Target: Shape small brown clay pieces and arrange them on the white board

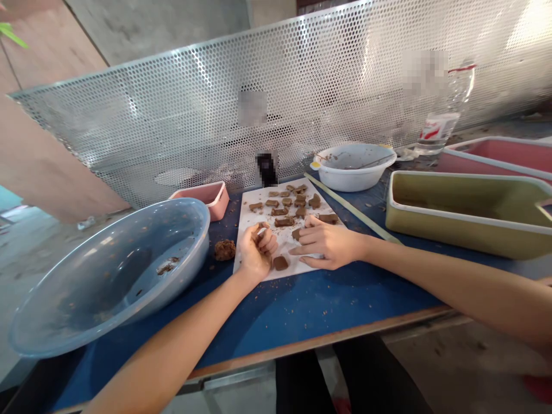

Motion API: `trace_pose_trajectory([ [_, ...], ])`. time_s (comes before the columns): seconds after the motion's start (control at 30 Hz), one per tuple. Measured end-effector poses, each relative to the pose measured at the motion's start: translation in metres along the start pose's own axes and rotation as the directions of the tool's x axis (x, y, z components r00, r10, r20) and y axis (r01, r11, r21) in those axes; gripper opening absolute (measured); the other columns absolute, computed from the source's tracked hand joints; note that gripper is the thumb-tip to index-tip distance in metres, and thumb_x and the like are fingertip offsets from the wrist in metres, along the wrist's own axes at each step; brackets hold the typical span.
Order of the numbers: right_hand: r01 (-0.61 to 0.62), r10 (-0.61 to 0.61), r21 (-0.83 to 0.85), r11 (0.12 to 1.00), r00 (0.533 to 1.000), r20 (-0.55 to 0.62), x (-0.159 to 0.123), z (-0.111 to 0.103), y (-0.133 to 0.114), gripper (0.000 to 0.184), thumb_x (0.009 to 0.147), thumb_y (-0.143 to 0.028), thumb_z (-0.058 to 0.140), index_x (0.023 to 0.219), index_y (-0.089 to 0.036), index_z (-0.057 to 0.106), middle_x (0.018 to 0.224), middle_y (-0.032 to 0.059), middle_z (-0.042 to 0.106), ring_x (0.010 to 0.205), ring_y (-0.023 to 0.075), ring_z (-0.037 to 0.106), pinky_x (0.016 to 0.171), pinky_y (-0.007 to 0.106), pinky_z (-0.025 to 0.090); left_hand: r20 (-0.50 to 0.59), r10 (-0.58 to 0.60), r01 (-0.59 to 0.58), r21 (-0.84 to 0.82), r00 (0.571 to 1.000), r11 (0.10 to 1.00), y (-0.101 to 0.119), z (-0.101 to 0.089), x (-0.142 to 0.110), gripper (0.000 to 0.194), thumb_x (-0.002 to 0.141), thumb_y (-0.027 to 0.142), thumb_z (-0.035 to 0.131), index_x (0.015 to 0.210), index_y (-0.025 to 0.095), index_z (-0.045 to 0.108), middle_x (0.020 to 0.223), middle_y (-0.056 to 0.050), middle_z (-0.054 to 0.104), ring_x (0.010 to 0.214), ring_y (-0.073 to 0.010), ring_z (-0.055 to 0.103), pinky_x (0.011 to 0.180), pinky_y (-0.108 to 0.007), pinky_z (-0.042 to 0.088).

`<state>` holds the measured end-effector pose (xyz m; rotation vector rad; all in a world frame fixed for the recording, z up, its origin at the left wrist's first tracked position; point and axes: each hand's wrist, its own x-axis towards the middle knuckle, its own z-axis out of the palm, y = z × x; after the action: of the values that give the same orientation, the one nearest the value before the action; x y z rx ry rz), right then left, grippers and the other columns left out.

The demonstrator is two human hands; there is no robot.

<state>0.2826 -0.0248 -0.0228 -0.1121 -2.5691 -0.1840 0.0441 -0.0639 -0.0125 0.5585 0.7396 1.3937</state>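
My left hand (257, 248) rests palm up at the near left of a white sheet (254, 202), its fingers curled in. Whatever those fingers may hold is hidden. Over the right part of the sheet, my right hand (323, 244) is palm down with fingers stretched out and apart. Beside its knuckles lies a brown clay-like piece (296, 234), partly covered. Between the hands sits a smooth, rounded-square brown piece (280, 263). Several more small brown shaped pieces (284, 221) are spread over the sheet's far half. A rough brown lump (225, 250) lies left of the sheet.
A large blue basin (142, 313) stands left, before a small pink tub (219, 201). Behind right are a white bowl (356, 179), a flat strip (351, 208), an olive planter (457, 229), a red planter (509, 150) and a bottle (440, 129). A perforated metal panel (207, 126) borders the blue table (302, 307).
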Motion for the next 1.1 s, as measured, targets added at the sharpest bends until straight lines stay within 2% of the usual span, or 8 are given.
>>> trace_pose_trajectory([
  [0.33, -0.033, 0.032, 0.023, 0.999, 0.997, 0.067, 0.006, 0.004, -0.015, 0.034, 0.12, -0.037, 0.054, 0.138, -0.02, 0.078, 0.099, 0.0058, 0.07, 0.096, 0.0215, 0.061, 0.097, 0.04, 0.033, -0.038, -0.005, 0.005, -0.006, 0.999, 1.0, 0.001, 0.005, -0.001, 0.021, 0.097, 0.023, 0.059, 0.078, 0.018, 0.067, 0.049, 0.009, 0.024, 0.04, -0.0087, 0.018, 0.043, -0.026, 0.014],
  [0.43, -0.186, 0.184, 0.023, 0.982, 0.98, 0.07, 0.013, 0.014, -0.028, 0.033, 0.118, -0.044, 0.059, 0.129, -0.021, 0.08, 0.105, 0.0074, 0.069, 0.098, 0.0226, 0.06, 0.097, 0.042, 0.032, -0.028, -0.013, 0.013, -0.009, 1.0, 1.0, 0.002, 0.004, -0.001, 0.02, 0.096, 0.023, 0.059, 0.078, 0.018, 0.067, 0.049, 0.009, 0.024, 0.04, -0.009, 0.019, 0.043, -0.026, 0.015],
  [0.5, -0.342, 0.341, 0.029, 0.939, 0.939, 0.044, 0.018, 0.022, -0.035, 0.036, 0.113, -0.052, 0.068, 0.119, -0.019, 0.081, 0.105, 0.0074, 0.068, 0.096, 0.0231, 0.06, 0.098, 0.043, 0.032, -0.016, -0.011, 0.011, -0.013, 1.0, 1.0, 0.002, 0.004, -0.001, 0.021, 0.096, 0.022, 0.058, 0.078, 0.018, 0.066, 0.049, 0.008, 0.024, 0.04, -0.0094, 0.02, 0.043, -0.027, 0.016],
  [0.6, -0.427, 0.425, 0.035, 0.903, 0.903, 0.064, 0.025, 0.031, -0.04, 0.035, 0.108, -0.053, 0.076, 0.111, -0.018, 0.081, 0.104, 0.0066, 0.068, 0.092, 0.0217, 0.058, 0.098, 0.043, 0.032, -0.002, -0.016, 0.016, -0.016, 1.0, 1.0, 0.003, 0.003, -0.001, 0.021, 0.097, 0.022, 0.056, 0.079, 0.018, 0.065, 0.049, 0.008, 0.025, 0.04, -0.01, 0.022, 0.043, -0.027, 0.017],
  [0.7, -0.431, 0.43, 0.018, 0.902, 0.902, 0.039, 0.025, 0.033, -0.039, 0.031, 0.107, -0.05, 0.078, 0.103, -0.019, 0.081, 0.102, 0.0052, 0.068, 0.09, 0.0206, 0.058, 0.097, 0.042, 0.031, -0.002, -0.03, 0.029, -0.033, 1.0, 0.999, 0.003, 0.003, -0.001, 0.019, 0.097, 0.021, 0.057, 0.08, 0.019, 0.065, 0.05, 0.008, 0.025, 0.04, -0.01, 0.022, 0.043, -0.027, 0.016],
  [0.9, -0.425, 0.425, -0.195, 0.884, 0.904, -0.041, 0.013, 0.021, -0.029, 0.046, 0.11, -0.059, 0.072, 0.093, -0.017, 0.078, 0.098, 0.0078, 0.07, 0.096, 0.0252, 0.061, 0.096, 0.042, 0.029, 0.001, -0.033, 0.033, -0.06, 0.999, 0.998, 0.002, 0.002, 0.0, 0.018, 0.097, 0.019, 0.058, 0.08, 0.018, 0.064, 0.051, 0.008, 0.024, 0.04, -0.0094, 0.022, 0.043, -0.027, 0.015],
  [1.0, -0.331, 0.331, -0.205, 0.921, 0.943, -0.035, 0.012, 0.01, -0.027, 0.045, 0.116, -0.056, 0.062, 0.104, -0.017, 0.081, 0.097, 0.0074, 0.07, 0.092, 0.0234, 0.06, 0.094, 0.041, 0.029, -0.003, -0.035, 0.035, -0.061, 0.999, 0.998, 0.002, 0.002, 0.001, 0.021, 0.098, 0.02, 0.057, 0.079, 0.018, 0.065, 0.051, 0.008, 0.025, 0.04, -0.0096, 0.023, 0.043, -0.027, 0.016],
  [1.1, -0.198, 0.198, -0.166, 0.966, 0.98, -0.014, 0.013, 0.002, -0.026, 0.044, 0.123, -0.042, 0.049, 0.106, -0.019, 0.082, 0.091, 0.005, 0.069, 0.086, 0.0204, 0.058, 0.092, 0.041, 0.029, -0.014, -0.033, 0.032, -0.056, 0.999, 0.998, 0.003, 0.003, 0.001, 0.025, 0.099, 0.02, 0.054, 0.077, 0.018, 0.065, 0.05, 0.008, 0.025, 0.039, -0.0092, 0.022, 0.043, -0.026, 0.016],
])
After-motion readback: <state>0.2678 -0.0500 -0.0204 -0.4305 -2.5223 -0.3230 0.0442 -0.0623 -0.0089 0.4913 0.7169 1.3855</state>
